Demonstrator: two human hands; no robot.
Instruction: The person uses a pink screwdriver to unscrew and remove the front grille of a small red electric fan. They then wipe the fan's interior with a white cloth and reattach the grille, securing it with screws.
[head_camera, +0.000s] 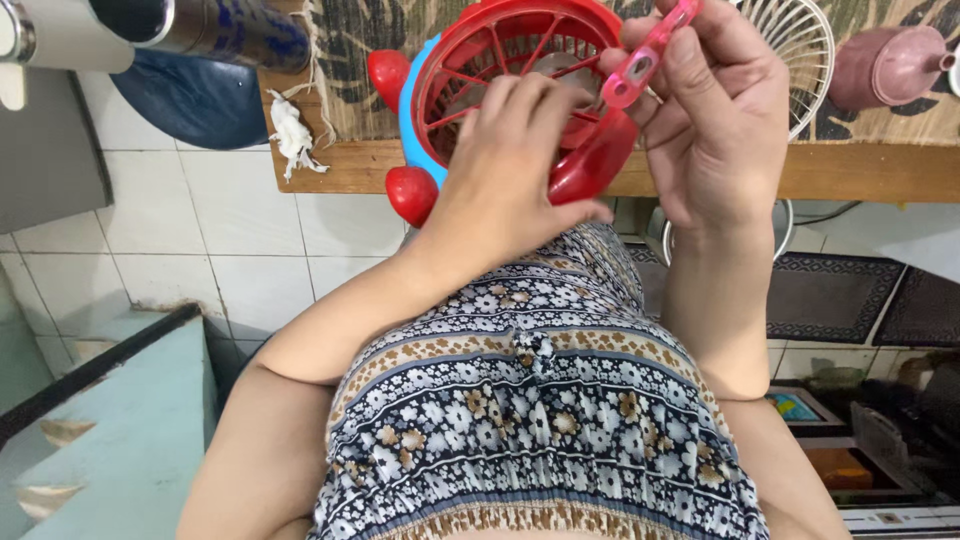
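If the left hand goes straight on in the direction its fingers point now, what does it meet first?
The left hand already lies on the red fan grille, fingers pointing up and away. Going on, it would likely slide across the grille toward the woven mat on the wooden table; depth is unclear.

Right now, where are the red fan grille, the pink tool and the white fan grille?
red fan grille (480, 60), head view, left spokes.
pink tool (640, 62), head view, its handle.
white fan grille (805, 40), head view, right wires.

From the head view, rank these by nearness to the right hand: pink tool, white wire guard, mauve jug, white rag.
1. pink tool: held in the right hand.
2. white wire guard: just behind it.
3. mauve jug: far right on the table.
4. white rag: far left table edge.
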